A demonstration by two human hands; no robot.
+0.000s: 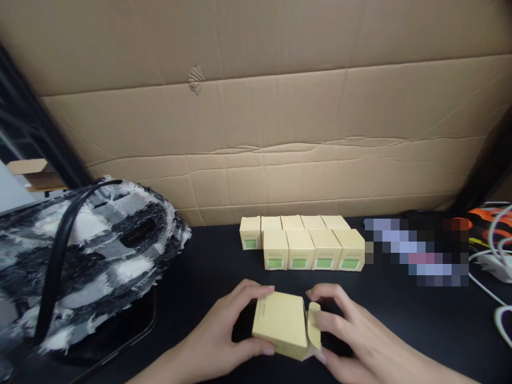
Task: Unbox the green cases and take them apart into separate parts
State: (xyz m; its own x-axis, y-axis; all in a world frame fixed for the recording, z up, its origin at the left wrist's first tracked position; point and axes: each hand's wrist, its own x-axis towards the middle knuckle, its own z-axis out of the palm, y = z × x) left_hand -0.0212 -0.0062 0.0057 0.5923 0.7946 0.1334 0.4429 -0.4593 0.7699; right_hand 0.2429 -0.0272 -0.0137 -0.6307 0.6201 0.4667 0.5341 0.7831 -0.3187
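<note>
A small pale yellow carton (279,320) lies on its side between my two hands, just above or on the black tabletop. My left hand (224,333) grips its left end, with fingers on the far edge and the thumb on the near edge. At the right end a flap (314,326) stands folded outward, so that end is at least partly uncovered. My right hand (346,333) has its fingers on this flap, thumb below. What the carton contains is hidden. Beyond my hands stand several matching cartons (301,249) in two rows, with green labels on the front row.
On the left sits a shaggy black-and-white bag (132,234) with a black strap (60,261). A tall cardboard sheet (272,117) backs the black table (208,266). White cables (500,250) and orange items (486,218) lie at the right, beside a blurred-out patch.
</note>
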